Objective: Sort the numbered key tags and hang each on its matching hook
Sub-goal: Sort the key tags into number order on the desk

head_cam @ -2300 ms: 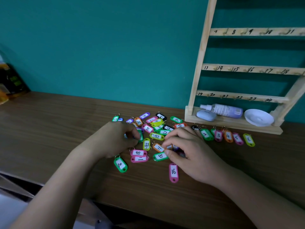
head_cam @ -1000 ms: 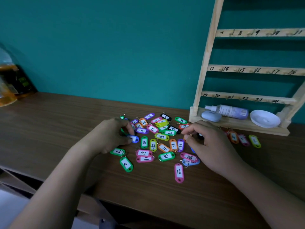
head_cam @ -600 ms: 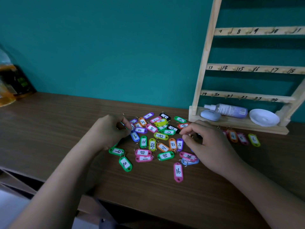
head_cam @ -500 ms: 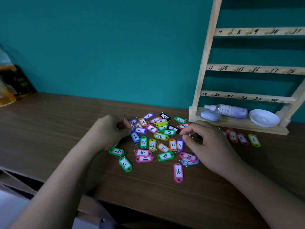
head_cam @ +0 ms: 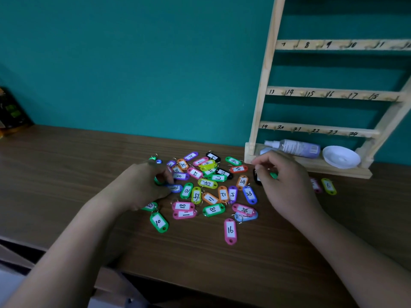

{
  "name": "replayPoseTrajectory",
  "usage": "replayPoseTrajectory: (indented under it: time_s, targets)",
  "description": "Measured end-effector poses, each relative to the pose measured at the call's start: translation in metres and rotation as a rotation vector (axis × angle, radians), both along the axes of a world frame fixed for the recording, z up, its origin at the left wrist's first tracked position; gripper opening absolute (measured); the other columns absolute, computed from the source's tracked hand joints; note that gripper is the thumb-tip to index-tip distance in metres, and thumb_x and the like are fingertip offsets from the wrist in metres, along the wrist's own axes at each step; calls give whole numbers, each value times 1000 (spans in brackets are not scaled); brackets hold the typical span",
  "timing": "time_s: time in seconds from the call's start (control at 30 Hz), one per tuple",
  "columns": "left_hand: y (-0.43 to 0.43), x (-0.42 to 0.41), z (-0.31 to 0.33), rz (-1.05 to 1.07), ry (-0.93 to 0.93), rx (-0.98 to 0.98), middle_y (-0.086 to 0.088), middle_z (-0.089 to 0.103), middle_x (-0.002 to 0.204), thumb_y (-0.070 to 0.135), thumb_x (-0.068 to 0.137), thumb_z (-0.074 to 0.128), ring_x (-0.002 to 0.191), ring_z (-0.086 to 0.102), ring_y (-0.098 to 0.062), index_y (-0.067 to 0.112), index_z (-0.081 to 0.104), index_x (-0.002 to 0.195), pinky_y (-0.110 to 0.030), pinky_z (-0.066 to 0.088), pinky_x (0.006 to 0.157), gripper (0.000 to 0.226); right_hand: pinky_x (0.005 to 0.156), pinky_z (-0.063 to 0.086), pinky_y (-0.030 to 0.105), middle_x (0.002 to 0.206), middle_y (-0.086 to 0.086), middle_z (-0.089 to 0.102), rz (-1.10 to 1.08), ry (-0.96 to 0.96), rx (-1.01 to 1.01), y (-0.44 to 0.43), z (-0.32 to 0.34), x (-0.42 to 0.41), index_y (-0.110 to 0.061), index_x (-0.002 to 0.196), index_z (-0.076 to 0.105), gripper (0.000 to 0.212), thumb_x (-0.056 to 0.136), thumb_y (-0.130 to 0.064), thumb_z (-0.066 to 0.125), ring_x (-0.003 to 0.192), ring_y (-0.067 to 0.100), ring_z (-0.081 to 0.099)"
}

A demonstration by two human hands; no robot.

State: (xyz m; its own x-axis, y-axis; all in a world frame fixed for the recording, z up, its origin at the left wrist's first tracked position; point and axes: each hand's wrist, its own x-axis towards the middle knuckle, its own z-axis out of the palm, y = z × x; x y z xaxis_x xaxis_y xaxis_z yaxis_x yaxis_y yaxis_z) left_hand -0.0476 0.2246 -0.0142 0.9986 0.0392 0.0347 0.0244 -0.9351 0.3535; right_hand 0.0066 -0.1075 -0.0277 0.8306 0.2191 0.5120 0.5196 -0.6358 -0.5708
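Key tags [head_cam: 208, 183] lay heaped on the worktop [head_cam: 66, 174] near the hook rack [head_cam: 264, 85]. The left grip [head_cam: 142, 187] pinched a green tag [head_cam: 157, 180]; the right grip [head_cam: 287, 185] curled at a black tag [head_cam: 256, 177], hold unclear.

Right hand [head_cam: 285, 187] shifted toward rack [head_cam: 333, 94], uncovering tag 23 [head_cam: 249, 194]

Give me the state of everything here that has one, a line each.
left hand, fingers curled round a green tag
right hand, fingers curled over tags by the rack; grip hidden
key tags, loose on the table, none hung
rack hooks, all visible ones bare
spray bottle, lying on its side on the rack's base
white dish, upright, looks empty
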Motion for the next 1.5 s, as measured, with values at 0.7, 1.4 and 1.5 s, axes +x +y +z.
replayPoseTrajectory:
  time_s: [0.7, 1.4, 1.5]
  targets:
    - [-32, 9, -2, -33, -297, -57, 14, 60, 104, 24, 92, 75, 102, 56, -10, 32, 71, 106, -28, 41, 81, 16, 81, 35, -3, 96, -22, 67, 56, 65, -97, 3, -9, 4, -26, 101, 77, 17, 98, -10, 71, 108, -13, 55]
    - [-76, 49, -8, -62, -208, 189, 3, 58, 131, 45, 103, 63, 128, 50, -24, 36, 63, 142, -44, 47, 105, 40, 82, 35, -1, 101, -19, 70, 108, 79, -115, 7, -8, 1, -27, 105, 78, 16, 100, -14, 69, 109, -10, 55]
    - [-81, 54, -5, -82, -220, 201, 2, 66, 130, 34, 102, 64, 126, 56, -24, 33, 65, 139, -45, 51, 103, 37, 83, 34, -2, 102, -22, 68, 104, 81, -119, 7, -8, 0, -27, 105, 77, 16, 101, -14, 69, 111, -12, 54]
